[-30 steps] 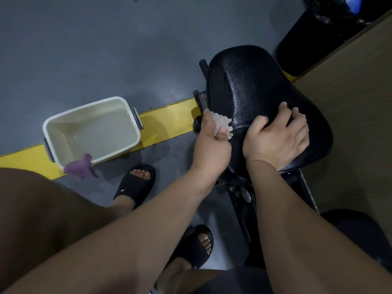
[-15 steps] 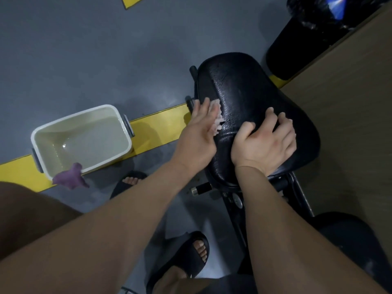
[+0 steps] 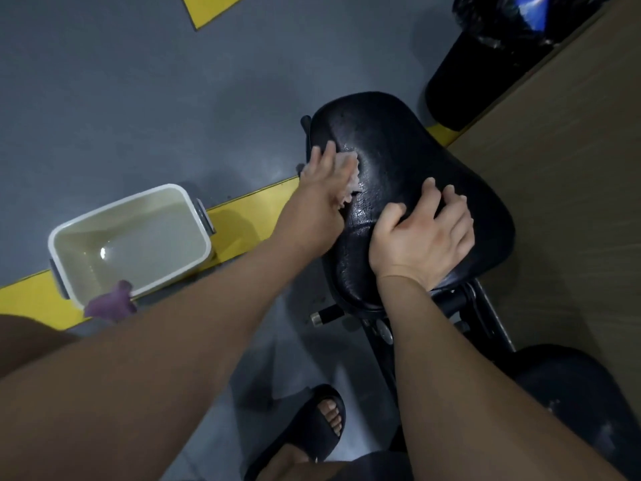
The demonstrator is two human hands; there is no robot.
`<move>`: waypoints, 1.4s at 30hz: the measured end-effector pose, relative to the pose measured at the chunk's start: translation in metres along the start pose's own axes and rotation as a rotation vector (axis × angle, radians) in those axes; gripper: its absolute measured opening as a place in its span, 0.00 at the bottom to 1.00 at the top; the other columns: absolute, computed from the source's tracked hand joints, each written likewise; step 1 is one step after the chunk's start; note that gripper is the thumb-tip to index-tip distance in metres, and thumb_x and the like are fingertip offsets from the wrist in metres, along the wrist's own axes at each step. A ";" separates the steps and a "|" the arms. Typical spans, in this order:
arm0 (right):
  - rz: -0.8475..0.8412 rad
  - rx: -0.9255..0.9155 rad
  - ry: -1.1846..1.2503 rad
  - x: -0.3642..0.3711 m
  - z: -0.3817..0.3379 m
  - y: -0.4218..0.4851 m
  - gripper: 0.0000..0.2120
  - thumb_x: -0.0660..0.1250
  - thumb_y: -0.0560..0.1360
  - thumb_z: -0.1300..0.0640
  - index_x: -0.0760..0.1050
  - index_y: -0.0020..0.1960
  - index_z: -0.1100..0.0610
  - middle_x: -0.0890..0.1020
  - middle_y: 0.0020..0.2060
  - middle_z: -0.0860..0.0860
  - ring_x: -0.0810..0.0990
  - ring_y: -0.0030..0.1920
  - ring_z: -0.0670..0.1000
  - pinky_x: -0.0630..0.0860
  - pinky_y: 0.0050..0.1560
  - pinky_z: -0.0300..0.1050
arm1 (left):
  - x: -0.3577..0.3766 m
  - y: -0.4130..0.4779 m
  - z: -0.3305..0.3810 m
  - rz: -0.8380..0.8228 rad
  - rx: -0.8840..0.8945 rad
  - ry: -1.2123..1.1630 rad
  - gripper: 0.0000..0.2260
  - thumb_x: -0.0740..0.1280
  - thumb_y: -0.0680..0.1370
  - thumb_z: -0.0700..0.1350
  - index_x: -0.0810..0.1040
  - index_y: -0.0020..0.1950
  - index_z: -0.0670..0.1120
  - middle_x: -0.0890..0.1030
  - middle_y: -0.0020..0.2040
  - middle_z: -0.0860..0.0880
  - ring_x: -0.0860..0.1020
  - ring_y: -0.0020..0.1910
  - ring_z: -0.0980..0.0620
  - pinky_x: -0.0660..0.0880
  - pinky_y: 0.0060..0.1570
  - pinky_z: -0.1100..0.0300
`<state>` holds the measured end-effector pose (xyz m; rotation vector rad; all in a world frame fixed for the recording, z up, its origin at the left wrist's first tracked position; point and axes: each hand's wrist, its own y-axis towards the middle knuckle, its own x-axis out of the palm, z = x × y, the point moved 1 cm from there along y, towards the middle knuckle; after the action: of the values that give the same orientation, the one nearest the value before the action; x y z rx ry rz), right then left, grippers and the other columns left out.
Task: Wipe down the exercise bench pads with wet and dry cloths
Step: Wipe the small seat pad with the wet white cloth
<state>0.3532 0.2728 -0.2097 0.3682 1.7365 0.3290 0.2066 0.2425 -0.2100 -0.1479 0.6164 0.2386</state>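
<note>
Your left hand [image 3: 322, 192] moves higher up the pad [image 3: 399, 140], flat fingers pressing the cloth [image 3: 349, 164]; your right hand [image 3: 423, 237] rests ungripping, steadying it.

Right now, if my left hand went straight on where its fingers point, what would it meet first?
More black pad: the left hand, pressing the cloth, points toward its far edge, then probably floor.

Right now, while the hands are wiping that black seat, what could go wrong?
The pad looks shiny and wet, so the right hand leaning on it might slip. The tub of water sits on the floor near the sandalled foot; a kick could spill it. The purple cloth hangs over the tub's rim and could drop off.
</note>
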 end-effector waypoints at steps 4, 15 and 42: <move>0.008 0.000 0.001 0.001 0.000 0.001 0.25 0.60 0.74 0.49 0.76 0.69 0.54 0.76 0.68 0.57 0.70 0.73 0.59 0.62 0.73 0.60 | -0.012 0.047 0.002 0.016 -0.062 0.041 0.33 0.59 0.78 0.33 0.57 0.83 0.45 0.45 0.84 0.41 0.41 0.82 0.39 0.48 0.80 0.43; -0.032 0.008 0.011 0.000 -0.001 0.000 0.27 0.59 0.74 0.48 0.74 0.71 0.53 0.74 0.70 0.56 0.67 0.75 0.58 0.60 0.75 0.60 | 0.019 -0.078 0.020 0.066 -0.193 -0.230 0.27 0.57 0.85 0.36 0.57 0.83 0.50 0.45 0.84 0.52 0.41 0.81 0.56 0.40 0.68 0.81; 0.024 -0.002 0.004 0.004 0.000 0.000 0.26 0.60 0.74 0.49 0.77 0.69 0.54 0.76 0.68 0.57 0.71 0.72 0.59 0.63 0.72 0.61 | 0.062 -0.103 0.004 0.200 -0.476 -0.999 0.24 0.56 0.87 0.49 0.54 0.82 0.60 0.65 0.78 0.61 0.65 0.73 0.68 0.55 0.78 0.62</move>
<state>0.3524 0.2741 -0.2134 0.3875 1.7368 0.3492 0.2851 0.1550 -0.2358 -0.3914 -0.4333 0.5988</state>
